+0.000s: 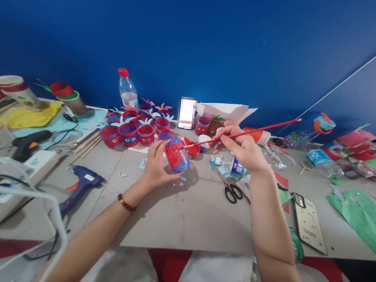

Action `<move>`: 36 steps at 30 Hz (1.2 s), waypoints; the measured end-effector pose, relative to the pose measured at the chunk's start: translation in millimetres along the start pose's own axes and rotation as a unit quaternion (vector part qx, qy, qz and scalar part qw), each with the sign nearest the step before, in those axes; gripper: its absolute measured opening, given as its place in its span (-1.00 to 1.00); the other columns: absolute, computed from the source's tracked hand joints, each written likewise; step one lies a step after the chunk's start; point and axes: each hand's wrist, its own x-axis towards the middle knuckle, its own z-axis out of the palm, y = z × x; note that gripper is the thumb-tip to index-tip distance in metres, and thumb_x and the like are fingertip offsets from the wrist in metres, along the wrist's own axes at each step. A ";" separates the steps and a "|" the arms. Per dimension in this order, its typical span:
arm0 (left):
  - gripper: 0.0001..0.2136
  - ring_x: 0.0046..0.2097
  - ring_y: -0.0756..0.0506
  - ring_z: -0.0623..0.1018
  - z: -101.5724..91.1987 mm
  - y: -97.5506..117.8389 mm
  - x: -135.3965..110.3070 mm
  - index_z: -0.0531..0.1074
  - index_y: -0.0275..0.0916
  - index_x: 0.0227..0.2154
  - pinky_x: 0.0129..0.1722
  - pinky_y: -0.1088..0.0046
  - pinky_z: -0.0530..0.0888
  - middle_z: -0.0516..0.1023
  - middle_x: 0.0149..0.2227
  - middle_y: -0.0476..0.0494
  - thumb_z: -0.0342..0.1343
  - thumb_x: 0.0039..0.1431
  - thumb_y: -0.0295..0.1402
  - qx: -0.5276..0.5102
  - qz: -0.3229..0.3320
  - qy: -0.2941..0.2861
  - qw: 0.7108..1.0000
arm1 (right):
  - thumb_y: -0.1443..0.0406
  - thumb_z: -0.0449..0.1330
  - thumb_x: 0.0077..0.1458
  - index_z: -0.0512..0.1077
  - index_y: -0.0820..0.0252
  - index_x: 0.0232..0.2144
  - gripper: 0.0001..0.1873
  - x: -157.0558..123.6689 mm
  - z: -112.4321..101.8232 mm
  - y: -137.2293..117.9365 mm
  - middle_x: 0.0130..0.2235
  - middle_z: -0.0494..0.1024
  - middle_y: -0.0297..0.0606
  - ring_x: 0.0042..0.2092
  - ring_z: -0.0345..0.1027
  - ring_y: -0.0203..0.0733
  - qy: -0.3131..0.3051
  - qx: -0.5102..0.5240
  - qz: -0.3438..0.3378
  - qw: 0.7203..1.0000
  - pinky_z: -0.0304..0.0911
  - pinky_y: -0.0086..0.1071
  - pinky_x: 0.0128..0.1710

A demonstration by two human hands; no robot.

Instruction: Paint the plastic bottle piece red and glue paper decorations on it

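Note:
Tilted in my left hand [155,166] is a clear plastic bottle bottom [175,157], streaked with red and blue paint. My fingers and thumb grip it by its edges. Pinched in my right hand [235,146] is a long red paintbrush [265,129]; its tip is at the upper right side of the bottle bottom. Just behind stand an open pot of red paint [193,150] and a white paint pot [204,141]. Several painted cups [128,134] with stuck-on eyes and paper leaves are grouped at the back left.
Black-handled scissors [232,192] and a small bottle [234,166] lie right of centre, beside a phone [309,223]. A blue glue gun [80,184], wooden sticks [86,149] and a power strip [35,170] with cables occupy the left. A lit phone [187,113] leans against the blue wall.

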 end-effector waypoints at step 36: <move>0.03 0.17 -0.39 0.34 -1.0 -5.4 -1.0 -0.02 -0.16 0.30 0.15 -0.04 0.35 0.24 0.13 -0.37 0.37 -0.19 0.04 0.008 0.102 0.015 0.995 | 0.02 0.28 0.09 0.46 0.18 -0.37 -0.67 8.9 -8.4 13.1 -0.30 0.53 -0.21 -0.22 0.49 -0.14 0.022 0.000 0.018 1.000 0.50 -0.25 -0.30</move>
